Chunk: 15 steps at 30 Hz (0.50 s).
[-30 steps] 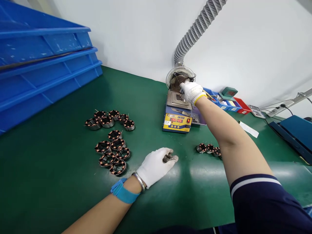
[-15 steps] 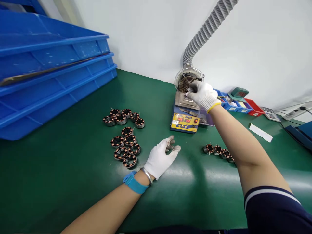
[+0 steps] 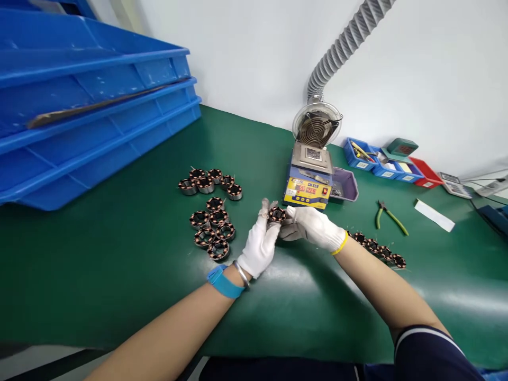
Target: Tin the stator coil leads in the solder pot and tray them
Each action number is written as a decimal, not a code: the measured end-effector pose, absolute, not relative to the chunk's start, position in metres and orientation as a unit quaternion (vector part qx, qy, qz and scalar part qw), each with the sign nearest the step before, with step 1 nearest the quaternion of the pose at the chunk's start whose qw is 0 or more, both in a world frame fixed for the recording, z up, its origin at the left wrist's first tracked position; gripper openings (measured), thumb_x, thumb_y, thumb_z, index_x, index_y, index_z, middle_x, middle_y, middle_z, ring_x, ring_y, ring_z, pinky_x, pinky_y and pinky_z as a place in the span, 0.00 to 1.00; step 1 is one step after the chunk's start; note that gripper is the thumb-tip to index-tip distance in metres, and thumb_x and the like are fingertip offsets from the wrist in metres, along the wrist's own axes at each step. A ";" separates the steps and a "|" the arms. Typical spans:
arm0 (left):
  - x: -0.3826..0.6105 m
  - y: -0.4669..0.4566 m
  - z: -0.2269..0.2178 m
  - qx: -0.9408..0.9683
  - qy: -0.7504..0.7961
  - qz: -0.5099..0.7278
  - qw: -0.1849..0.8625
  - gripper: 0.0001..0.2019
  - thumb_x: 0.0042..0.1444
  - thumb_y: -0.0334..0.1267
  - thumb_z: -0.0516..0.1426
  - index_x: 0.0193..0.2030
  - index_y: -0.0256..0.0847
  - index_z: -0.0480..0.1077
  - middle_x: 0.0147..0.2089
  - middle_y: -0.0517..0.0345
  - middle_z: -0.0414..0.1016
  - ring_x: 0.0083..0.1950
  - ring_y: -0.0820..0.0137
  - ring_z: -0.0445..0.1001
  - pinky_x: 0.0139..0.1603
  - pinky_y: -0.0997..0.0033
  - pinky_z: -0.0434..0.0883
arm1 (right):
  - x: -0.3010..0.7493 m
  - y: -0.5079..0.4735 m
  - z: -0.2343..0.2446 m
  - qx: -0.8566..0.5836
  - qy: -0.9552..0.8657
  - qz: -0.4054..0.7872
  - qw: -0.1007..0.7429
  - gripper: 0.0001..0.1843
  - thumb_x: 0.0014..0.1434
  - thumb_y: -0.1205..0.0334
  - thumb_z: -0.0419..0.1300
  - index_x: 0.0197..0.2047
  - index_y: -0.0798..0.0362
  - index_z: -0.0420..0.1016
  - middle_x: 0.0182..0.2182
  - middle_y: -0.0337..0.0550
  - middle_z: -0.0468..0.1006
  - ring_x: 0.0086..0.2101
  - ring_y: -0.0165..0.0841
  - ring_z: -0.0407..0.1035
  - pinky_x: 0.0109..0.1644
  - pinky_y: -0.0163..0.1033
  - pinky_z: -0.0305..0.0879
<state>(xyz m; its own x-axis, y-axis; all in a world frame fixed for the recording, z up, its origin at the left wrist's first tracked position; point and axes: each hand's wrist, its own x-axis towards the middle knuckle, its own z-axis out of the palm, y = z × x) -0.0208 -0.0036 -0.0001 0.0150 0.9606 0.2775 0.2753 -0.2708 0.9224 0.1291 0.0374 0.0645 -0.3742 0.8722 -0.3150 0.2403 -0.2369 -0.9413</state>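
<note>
Crates [image 3: 119, 132] of blue plastic are stacked at the far left, a brown sheet's edge being seen between two of them. Beside them, copper-wound rings [image 3: 205, 190] are gathered in two clusters. One more wound ring [image 3: 277, 219] is gripped between the gloved fingers of the left hand [image 3: 257, 246] and the right hand [image 3: 315, 227], brought together around it in front of the yellow-fronted heating unit [image 3: 309, 177]. Small metal bits are held in the purple tray [image 3: 349, 180]; tools are kept in the leftmost blue bin [image 3: 353, 160], pale items in the next blue bins [image 3: 383, 170]; the contents of the red bin [image 3: 431, 182] cannot be made out. Open green tabletop [image 3: 246, 328] is left between crates and clusters, then below the hands; its near edge is crossed by both arms. Farther right, pliers [image 3: 397, 223] are laid near a white strip [image 3: 434, 215].
</note>
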 end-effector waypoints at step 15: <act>-0.010 -0.003 0.012 0.737 0.628 0.250 0.027 0.30 0.55 0.50 0.53 0.62 0.34 0.64 0.68 0.37 0.57 0.66 0.47 0.59 0.64 0.42 0.55 | 0.197 0.182 0.132 -0.648 -0.659 0.143 0.353 0.18 0.49 0.57 0.62 0.44 0.52 0.77 0.37 0.41 0.80 0.40 0.37 0.74 0.50 0.45 0.69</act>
